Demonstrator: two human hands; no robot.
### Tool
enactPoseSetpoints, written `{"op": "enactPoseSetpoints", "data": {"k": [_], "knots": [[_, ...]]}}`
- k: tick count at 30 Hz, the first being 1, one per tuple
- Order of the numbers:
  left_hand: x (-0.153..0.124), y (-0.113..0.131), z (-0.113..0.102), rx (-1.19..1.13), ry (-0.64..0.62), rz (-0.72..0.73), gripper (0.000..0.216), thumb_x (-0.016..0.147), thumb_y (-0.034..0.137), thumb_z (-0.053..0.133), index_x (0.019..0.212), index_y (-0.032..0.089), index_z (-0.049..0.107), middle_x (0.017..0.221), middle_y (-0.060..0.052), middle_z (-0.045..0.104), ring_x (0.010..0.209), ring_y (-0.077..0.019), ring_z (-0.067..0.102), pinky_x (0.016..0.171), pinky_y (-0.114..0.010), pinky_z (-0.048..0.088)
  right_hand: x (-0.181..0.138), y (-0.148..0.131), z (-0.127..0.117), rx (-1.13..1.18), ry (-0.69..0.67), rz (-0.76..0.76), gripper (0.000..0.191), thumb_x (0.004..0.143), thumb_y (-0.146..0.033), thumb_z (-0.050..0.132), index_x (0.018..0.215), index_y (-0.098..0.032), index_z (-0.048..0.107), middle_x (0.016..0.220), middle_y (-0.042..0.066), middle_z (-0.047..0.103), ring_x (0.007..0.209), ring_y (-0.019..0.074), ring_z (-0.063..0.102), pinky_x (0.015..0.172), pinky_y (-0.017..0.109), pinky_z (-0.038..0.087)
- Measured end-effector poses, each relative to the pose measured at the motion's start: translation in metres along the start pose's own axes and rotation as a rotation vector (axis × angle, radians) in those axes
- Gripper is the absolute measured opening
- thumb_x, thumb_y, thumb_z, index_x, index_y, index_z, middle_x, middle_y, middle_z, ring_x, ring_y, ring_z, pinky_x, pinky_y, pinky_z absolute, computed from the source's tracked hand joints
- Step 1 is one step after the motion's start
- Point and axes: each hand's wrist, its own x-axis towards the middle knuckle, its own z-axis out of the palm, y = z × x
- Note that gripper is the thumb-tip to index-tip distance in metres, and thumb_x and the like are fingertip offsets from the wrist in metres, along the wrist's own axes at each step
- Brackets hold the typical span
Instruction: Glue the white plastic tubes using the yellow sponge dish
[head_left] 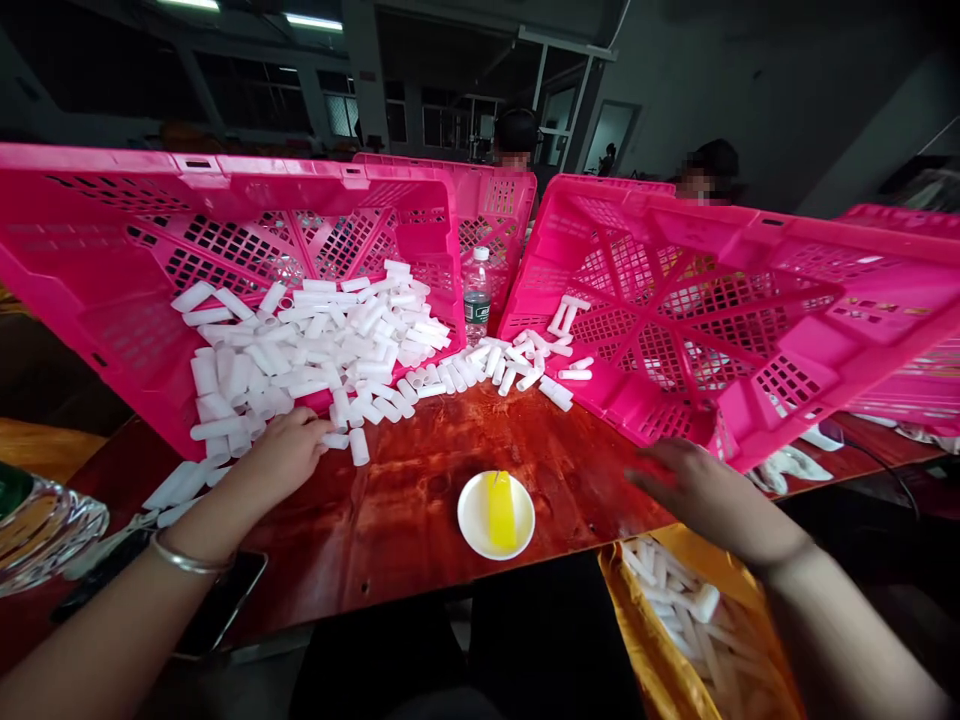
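My left hand (pixel 289 450) is at the near edge of a heap of short white plastic tubes (pixel 300 350), its fingers closed on the end of one white plastic tube (pixel 335 440). The heap spills out of a pink crate (pixel 150 270) tipped on its side. My right hand (pixel 694 490), smeared by motion, hangs over the table's right front with fingers stretched out and nothing visible in them. Between the hands sits a small white bowl (pixel 466 515) with a yellow block (pixel 501 510) in it.
A second tipped pink crate (pixel 750 290) stands at right, a water bottle (pixel 478 300) between the crates. Below the right forearm, a yellow sack (pixel 622 590) holds white tubes (pixel 675 600). A phone (pixel 225 605) lies by the left forearm. Two people sit beyond the crates.
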Motion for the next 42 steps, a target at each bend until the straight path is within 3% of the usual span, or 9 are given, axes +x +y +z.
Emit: {"op": "enactPoseSetpoints", "data": {"k": [4, 7, 13, 16, 25, 29, 32, 37, 42], "knots": [[0.008, -0.01, 0.007, -0.039, -0.122, 0.056, 0.027, 0.07, 0.024, 0.053, 0.087, 0.017, 0.072, 0.092, -0.013, 0.064, 0.087, -0.0307, 0.063, 0.081, -0.042, 0.05, 0.102, -0.02, 0.051, -0.01, -0.002, 0.118, 0.026, 0.093, -0.022, 0.044, 0.083, -0.009, 0.064, 0.081, 0.014, 0.067, 0.075, 0.019, 0.066, 0.07, 0.029, 0.048], [-0.007, 0.002, 0.005, -0.045, -0.105, 0.072, 0.025, 0.07, 0.029, 0.056, 0.086, 0.019, 0.071, 0.093, -0.011, 0.065, 0.09, -0.03, 0.062, 0.085, -0.041, 0.049, 0.129, -0.027, 0.078, -0.006, 0.017, 0.154, 0.02, 0.09, -0.023, 0.052, 0.091, -0.006, 0.062, 0.083, 0.016, 0.067, 0.076, 0.0193, 0.067, 0.067, 0.028, 0.047], [-0.058, 0.033, 0.0, -0.341, 0.063, 0.064, 0.025, 0.081, 0.038, 0.05, 0.094, 0.021, 0.062, 0.096, -0.006, 0.069, 0.087, -0.025, 0.065, 0.079, -0.033, 0.051, 0.066, -0.025, 0.078, 0.066, -0.002, 0.111, 0.015, 0.086, -0.012, 0.055, 0.099, -0.005, 0.06, 0.081, 0.017, 0.069, 0.073, 0.0234, 0.069, 0.066, 0.032, 0.052], [-0.076, 0.058, 0.007, -0.534, 0.01, 0.095, 0.031, 0.085, 0.043, 0.051, 0.107, 0.023, 0.061, 0.106, -0.005, 0.07, 0.093, -0.0229, 0.067, 0.08, -0.03, 0.053, 0.02, -0.041, 0.071, 0.323, -0.026, -0.121, 0.023, 0.092, -0.019, 0.05, 0.111, -0.013, 0.061, 0.094, 0.012, 0.071, 0.083, 0.0202, 0.069, 0.074, 0.03, 0.055], [-0.072, 0.149, 0.037, -0.785, -0.004, 0.311, 0.036, 0.085, 0.043, 0.06, 0.112, 0.022, 0.05, 0.123, -0.012, 0.057, 0.112, -0.0254, 0.058, 0.093, -0.038, 0.051, -0.024, -0.084, 0.091, 0.489, 0.101, -0.479, 0.03, 0.092, -0.013, 0.048, 0.117, -0.022, 0.061, 0.105, 0.012, 0.064, 0.097, 0.0207, 0.063, 0.082, 0.035, 0.056], [-0.064, 0.167, 0.046, -0.767, 0.028, 0.35, 0.084, 0.054, 0.051, 0.085, 0.121, 0.021, 0.045, 0.141, -0.02, 0.043, 0.129, -0.0383, 0.043, 0.103, -0.054, 0.042, -0.023, -0.086, 0.085, 0.679, 0.0, -0.34, 0.027, 0.092, -0.019, 0.052, 0.118, -0.022, 0.059, 0.102, 0.01, 0.065, 0.095, 0.02, 0.065, 0.082, 0.035, 0.057], [-0.06, 0.172, 0.047, -0.76, 0.008, 0.3, 0.084, 0.052, 0.037, 0.089, 0.122, 0.021, 0.045, 0.132, -0.016, 0.053, 0.123, -0.0355, 0.05, 0.102, -0.053, 0.043, -0.023, -0.089, 0.083, 0.699, -0.017, -0.225, 0.02, 0.093, -0.022, 0.051, 0.11, -0.021, 0.062, 0.097, 0.009, 0.068, 0.088, 0.019, 0.066, 0.079, 0.033, 0.057], [-0.057, 0.173, 0.046, -0.773, 0.019, 0.275, 0.082, 0.048, 0.035, 0.09, 0.117, 0.022, 0.048, 0.128, -0.013, 0.057, 0.119, -0.0337, 0.053, 0.1, -0.051, 0.045, -0.024, -0.09, 0.091, 0.686, 0.074, -0.355, 0.013, 0.09, -0.021, 0.055, 0.099, -0.022, 0.064, 0.1, 0.009, 0.06, 0.096, 0.0204, 0.061, 0.081, 0.035, 0.054], [-0.056, 0.172, 0.047, -0.76, 0.034, 0.301, 0.079, 0.048, 0.038, 0.089, 0.115, 0.021, 0.049, 0.127, -0.013, 0.057, 0.118, -0.0341, 0.053, 0.101, -0.052, 0.042, -0.027, -0.093, 0.092, 0.905, -0.095, -0.084, 0.019, 0.094, -0.032, 0.05, 0.107, -0.019, 0.056, 0.081, 0.004, 0.061, 0.075, 0.0165, 0.064, 0.066, 0.03, 0.056]]}}
